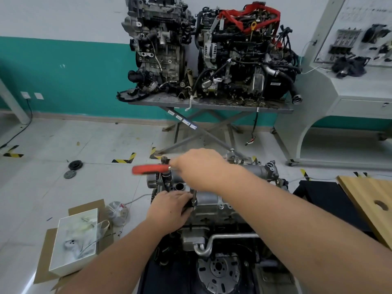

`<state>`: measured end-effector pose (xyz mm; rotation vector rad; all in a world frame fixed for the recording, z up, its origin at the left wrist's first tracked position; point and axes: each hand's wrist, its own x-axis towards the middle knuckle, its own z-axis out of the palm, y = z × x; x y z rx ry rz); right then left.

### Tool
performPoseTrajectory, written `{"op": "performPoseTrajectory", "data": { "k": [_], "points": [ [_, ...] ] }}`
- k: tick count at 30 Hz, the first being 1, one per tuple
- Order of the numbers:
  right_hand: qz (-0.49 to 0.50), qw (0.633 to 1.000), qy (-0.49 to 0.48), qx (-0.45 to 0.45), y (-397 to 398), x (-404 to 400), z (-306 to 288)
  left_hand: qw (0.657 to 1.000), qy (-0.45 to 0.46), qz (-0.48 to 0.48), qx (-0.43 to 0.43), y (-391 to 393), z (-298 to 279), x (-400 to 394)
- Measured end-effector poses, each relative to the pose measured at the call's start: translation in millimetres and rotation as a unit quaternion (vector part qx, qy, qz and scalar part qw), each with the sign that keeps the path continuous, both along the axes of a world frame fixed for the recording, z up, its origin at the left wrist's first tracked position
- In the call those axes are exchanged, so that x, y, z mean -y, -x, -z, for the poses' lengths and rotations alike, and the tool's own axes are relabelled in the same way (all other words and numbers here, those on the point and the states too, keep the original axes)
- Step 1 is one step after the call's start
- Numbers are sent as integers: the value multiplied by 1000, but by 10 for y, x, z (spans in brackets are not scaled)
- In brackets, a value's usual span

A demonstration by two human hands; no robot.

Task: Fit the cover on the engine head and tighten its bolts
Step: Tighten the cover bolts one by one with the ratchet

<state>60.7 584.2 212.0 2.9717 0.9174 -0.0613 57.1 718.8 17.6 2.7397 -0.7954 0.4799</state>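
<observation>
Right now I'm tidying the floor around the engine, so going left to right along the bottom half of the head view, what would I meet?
White box on cardboard → crumpled plastic bag → left hand on the engine head → wooden board.

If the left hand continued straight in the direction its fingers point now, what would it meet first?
The left hand points up and to the right, and its fingers already hold the socket extension standing on the engine cover. Beyond that, probably the right forearm crossing above, though depth is unclear.
</observation>
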Motion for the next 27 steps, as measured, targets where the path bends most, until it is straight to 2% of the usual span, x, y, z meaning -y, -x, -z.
{"op": "performPoseTrajectory", "data": {
  "k": [2,4,6,8,10,12,13,16,17,21,27],
  "points": [
    [-69,997,-30,-26,-4,1,28,1000,15,8,8,-2,-4,6],
    [-91,991,-61,-74,-15,0,57,999,26,14,26,-4,-18,10],
    [-62,980,-124,-141,3,-29,63,999,21,8,39,-2,-6,11],
    [24,949,-233,-212,-4,-69,117,999,15,-2,30,5,15,7],
    [121,909,-326,-230,-36,-86,154,1000,1,-8,12,7,15,6],
    [214,852,-422,-223,-72,-87,175,1000,3,-6,9,10,26,-2],
    [270,807,-476,-222,-97,-81,189,1000,7,-4,10,9,30,-5],
    [399,628,-613,-265,-167,-21,209,1000,-1,-8,13,8,18,0],
    [404,600,-629,-285,-174,8,210,1000,-3,-11,14,6,16,2],
    [331,580,-671,-324,-95,68,270,1000,0,-12,3,6,9,-1],
    [218,463,-760,-399,-48,80,455,1000,14,-8,6,20,-1,5]
  ]
}}
